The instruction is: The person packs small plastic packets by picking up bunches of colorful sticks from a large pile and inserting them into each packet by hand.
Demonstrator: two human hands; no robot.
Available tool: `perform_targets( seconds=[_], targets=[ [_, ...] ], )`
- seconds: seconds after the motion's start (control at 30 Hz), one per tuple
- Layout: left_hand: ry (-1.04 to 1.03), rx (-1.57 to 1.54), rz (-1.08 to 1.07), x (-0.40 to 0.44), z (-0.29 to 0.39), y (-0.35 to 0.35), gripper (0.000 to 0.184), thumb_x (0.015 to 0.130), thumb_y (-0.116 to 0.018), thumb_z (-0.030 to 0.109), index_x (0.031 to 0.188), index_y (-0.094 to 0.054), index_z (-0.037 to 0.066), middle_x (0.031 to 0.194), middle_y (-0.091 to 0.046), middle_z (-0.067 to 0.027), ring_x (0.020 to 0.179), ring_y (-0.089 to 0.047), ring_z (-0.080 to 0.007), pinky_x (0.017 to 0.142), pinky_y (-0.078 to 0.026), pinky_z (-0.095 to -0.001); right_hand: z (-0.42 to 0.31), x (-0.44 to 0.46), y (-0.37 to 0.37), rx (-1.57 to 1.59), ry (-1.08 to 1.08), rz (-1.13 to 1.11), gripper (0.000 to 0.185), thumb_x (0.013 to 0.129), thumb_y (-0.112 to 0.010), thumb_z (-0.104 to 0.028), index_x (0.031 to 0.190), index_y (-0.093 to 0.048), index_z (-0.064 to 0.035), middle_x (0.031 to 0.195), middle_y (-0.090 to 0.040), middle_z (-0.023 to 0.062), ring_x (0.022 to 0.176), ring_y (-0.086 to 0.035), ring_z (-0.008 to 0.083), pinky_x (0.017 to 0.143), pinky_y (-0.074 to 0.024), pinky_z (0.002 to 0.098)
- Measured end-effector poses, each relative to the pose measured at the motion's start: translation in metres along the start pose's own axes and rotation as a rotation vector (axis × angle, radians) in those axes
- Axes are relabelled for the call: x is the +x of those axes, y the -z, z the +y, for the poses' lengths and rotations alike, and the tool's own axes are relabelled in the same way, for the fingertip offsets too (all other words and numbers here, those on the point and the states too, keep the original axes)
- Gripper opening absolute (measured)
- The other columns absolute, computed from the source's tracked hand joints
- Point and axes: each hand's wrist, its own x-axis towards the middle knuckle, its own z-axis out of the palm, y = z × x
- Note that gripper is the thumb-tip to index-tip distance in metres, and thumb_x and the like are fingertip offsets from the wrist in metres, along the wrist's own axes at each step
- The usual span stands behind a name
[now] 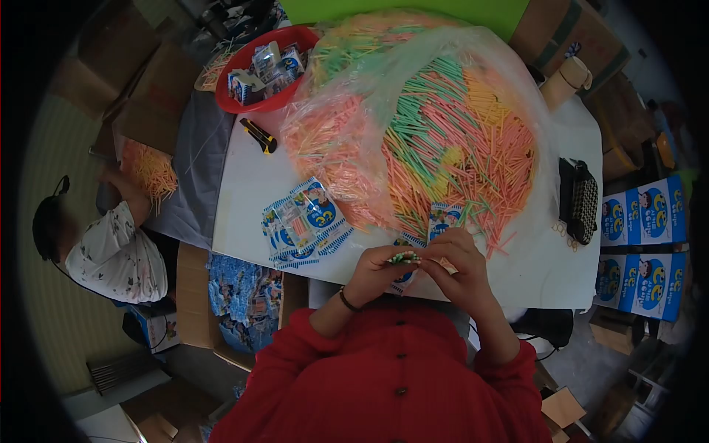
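At the table's near edge, my left hand (374,275) is closed round a small bundle of thin green, pink and pale sticks (402,258), their ends showing at the fingertips. Close beside it, my right hand (463,269) has its fingers bent together, with a pale pinkish bit at the fingertips that is too small to make out. Under and just behind the hands lie blue and white printed packets (444,218). Beyond them, a large clear plastic bag (473,46) lies open, with a heap of pastel sticks (473,140) spilling from it.
On the white table (557,275) are a stack of packets (304,224), a box cutter (258,136), a red basin (235,103) of packets, a bottle (567,80) and a patterned pouch (583,203). A box of packets (247,295) stands below. Another person (118,255) sits at left.
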Motion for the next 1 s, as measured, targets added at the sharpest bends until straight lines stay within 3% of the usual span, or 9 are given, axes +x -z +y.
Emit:
perform_targets(
  seconds=[0.33, 0.47, 0.53, 0.63, 0.7, 0.77, 0.83, 0.87, 1.0],
  targets=[
    [-0.036, 0.102, -0.001, 0.004, 0.011, -0.001, 0.037, 0.085, -0.062, -0.007, 0.121, -0.059, 0.0, 0.107, -0.065, -0.0057, 0.098, -0.06, -0.0104, 0.083, -0.05, -0.0231, -0.004, 0.0, 0.007, -0.216, 0.196, -0.023, 0.013, 0.082, -0.066, -0.001, 0.093, -0.066, -0.0076, 0.098, -0.066, 0.0082, 0.099, -0.061, 0.0248, 0.094, -0.0432, 0.0406],
    [-0.03, -0.065, 0.124, -0.006, 0.032, -0.003, 0.041, 0.086, -0.061, -0.007, 0.125, -0.054, 0.002, 0.111, -0.063, -0.0079, 0.099, -0.062, -0.0122, 0.084, -0.051, -0.024, -0.005, -0.001, 0.008, 0.833, -0.218, 0.442, 0.01, 0.1, -0.046, -0.012, 0.106, -0.049, -0.0047, 0.103, -0.065, 0.0153, 0.104, -0.061, 0.0265, 0.097, -0.0431, 0.0434],
    [0.031, -0.239, 0.215, -0.012, 0.038, 0.007, 0.042, 0.087, -0.06, -0.008, 0.126, -0.053, 0.002, 0.111, -0.062, -0.0087, 0.099, -0.062, -0.0128, 0.084, -0.051, -0.0244, 0.009, 0.0, 0.024, 0.847, -0.196, 0.405, 0.012, 0.102, -0.04, -0.016, 0.108, -0.045, -0.0071, 0.095, -0.062, 0.0107, 0.093, -0.062, 0.0234, 0.098, -0.044, 0.0433],
    [-0.126, 0.09, 0.542, -0.014, 0.054, 0.045, 0.046, 0.087, -0.062, -0.003, 0.13, -0.047, 0.003, 0.108, -0.062, -0.0092, 0.091, -0.063, -0.0143, 0.079, -0.053, -0.0264, 0.019, -0.008, 0.048, 0.804, -0.265, 0.55, 0.01, 0.102, -0.042, -0.017, 0.106, -0.047, -0.0091, 0.081, -0.054, 0.0024, 0.071, -0.056, 0.0146, 0.078, -0.0497, 0.0337],
    [-0.073, 0.471, 0.706, -0.004, 0.067, 0.079, 0.052, 0.083, -0.069, 0.003, 0.131, -0.047, 0.004, 0.11, -0.061, -0.0112, 0.091, -0.062, -0.0196, 0.079, -0.052, -0.0322, 0.03, -0.013, 0.062, 0.77, -0.42, 0.612, 0.011, 0.102, -0.044, -0.02, 0.106, -0.05, -0.011, 0.073, -0.044, -0.0011, 0.059, -0.041, 0.0075, 0.057, -0.0396, 0.0246],
    [-0.025, 0.69, 0.74, 0.004, 0.07, 0.09, 0.056, 0.08, -0.072, 0.006, 0.131, -0.047, 0.005, 0.113, -0.059, -0.0126, 0.096, -0.06, -0.0239, 0.083, -0.05, -0.0368, 0.042, -0.019, 0.072, 0.726, -0.448, 0.625, 0.01, 0.101, -0.046, -0.018, 0.105, -0.051, -0.0095, 0.074, -0.045, -0.0018, 0.058, -0.038, 0.0066, 0.053, -0.0347, 0.0235],
    [-0.314, 1.668, 0.844, 0.011, 0.081, 0.085, 0.061, 0.078, -0.072, 0.009, 0.133, -0.045, 0.005, 0.121, -0.054, -0.011, 0.107, -0.053, -0.0302, 0.098, -0.036, -0.0435, 0.052, -0.02, 0.075, 0.699, -0.47, 0.632, 0.01, 0.1, -0.048, -0.016, 0.104, -0.052, -0.008, 0.075, -0.046, -0.0025, 0.057, -0.035, 0.0056, 0.05, -0.0298, 0.0223],
    [-0.368, 1.606, 0.833, 0.015, 0.076, 0.075, 0.055, 0.071, -0.076, 0.017, 0.121, -0.055, 0.006, 0.111, -0.055, -0.0074, 0.109, -0.045, -0.0325, 0.096, -0.027, -0.045, 0.057, -0.021, 0.075, 0.593, -0.529, 0.573, 0.009, 0.099, -0.05, -0.015, 0.102, -0.054, -0.0084, 0.076, -0.046, -0.0022, 0.058, -0.038, 0.0053, 0.052, -0.0319, 0.0219],
    [-0.39, 1.386, 0.352, 0.037, 0.049, 0.004, 0.035, 0.069, -0.077, 0.037, 0.084, -0.063, 0.009, 0.095, -0.052, -0.0068, 0.093, -0.047, -0.0279, 0.08, -0.031, -0.0411, 0.072, 0.0, 0.047, 0.276, -0.42, 0.381, 0.008, 0.094, -0.057, -0.01, 0.1, -0.058, -0.0048, 0.081, -0.053, 0.0, 0.065, -0.049, 0.0073, 0.058, -0.041, 0.0224]
  ],
)
